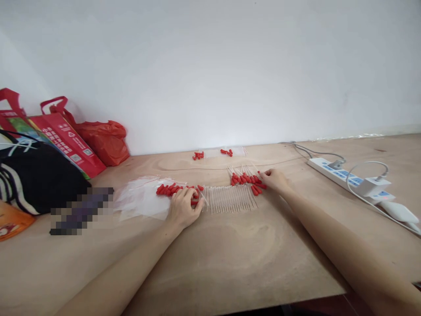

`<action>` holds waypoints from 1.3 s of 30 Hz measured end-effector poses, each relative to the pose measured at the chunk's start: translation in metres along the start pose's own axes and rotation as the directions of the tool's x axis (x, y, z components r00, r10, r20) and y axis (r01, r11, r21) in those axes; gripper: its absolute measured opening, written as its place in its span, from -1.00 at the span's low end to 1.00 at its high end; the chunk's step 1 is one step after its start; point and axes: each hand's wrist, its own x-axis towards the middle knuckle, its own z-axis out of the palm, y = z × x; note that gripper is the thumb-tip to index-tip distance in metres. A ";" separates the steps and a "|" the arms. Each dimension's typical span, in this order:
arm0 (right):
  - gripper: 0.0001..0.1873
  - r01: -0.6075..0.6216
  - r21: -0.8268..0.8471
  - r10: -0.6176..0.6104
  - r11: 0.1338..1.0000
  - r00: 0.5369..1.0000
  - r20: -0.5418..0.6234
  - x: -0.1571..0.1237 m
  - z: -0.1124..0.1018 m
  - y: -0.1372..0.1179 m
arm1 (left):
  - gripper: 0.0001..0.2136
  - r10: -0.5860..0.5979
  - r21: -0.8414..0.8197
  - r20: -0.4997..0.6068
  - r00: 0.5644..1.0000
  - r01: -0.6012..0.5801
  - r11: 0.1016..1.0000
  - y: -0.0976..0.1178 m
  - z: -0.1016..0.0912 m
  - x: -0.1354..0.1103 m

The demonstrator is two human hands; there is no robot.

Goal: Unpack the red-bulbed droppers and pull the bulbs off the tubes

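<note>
On the plywood table (230, 254) a row of clear glass droppers with red rubber bulbs (228, 198) lies side by side between the two hands. The left hand (183, 210) rests palm down on the near end of a cluster of red-bulbed droppers (171, 189), its fingers curled lightly over a few of them; whether it actually pinches one cannot be told. The right hand (275, 180) touches the second cluster (246, 179) at its right edge, fingertips bent onto the bulbs, nothing clearly lifted. Clear zip bags (141, 199) lie just left of the left hand. To do this well, the judgement is to handle the droppers by the soft bulbs, not the thin glass stems, to keep them parallel with bulbs all one way, and to slide rather than press, since stems lying crossed could snap.
</note>
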 end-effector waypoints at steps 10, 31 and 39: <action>-0.84 0.784 -0.035 -0.759 0.619 0.586 -0.285 -0.078 0.012 -0.015 | -0.65 0.263 0.074 -0.189 0.946 -0.254 0.964 0.013 -0.005 -0.003; -0.85 0.945 -0.126 -0.933 0.301 0.265 -0.245 -0.105 0.023 -0.027 | -0.85 0.522 0.051 -0.150 0.840 -0.520 0.852 0.030 -0.005 -0.009; -0.84 0.960 -0.102 -0.953 0.259 0.237 -0.190 -0.108 0.020 -0.028 | -0.84 0.512 0.026 -0.104 0.853 -0.512 0.858 0.031 -0.005 -0.011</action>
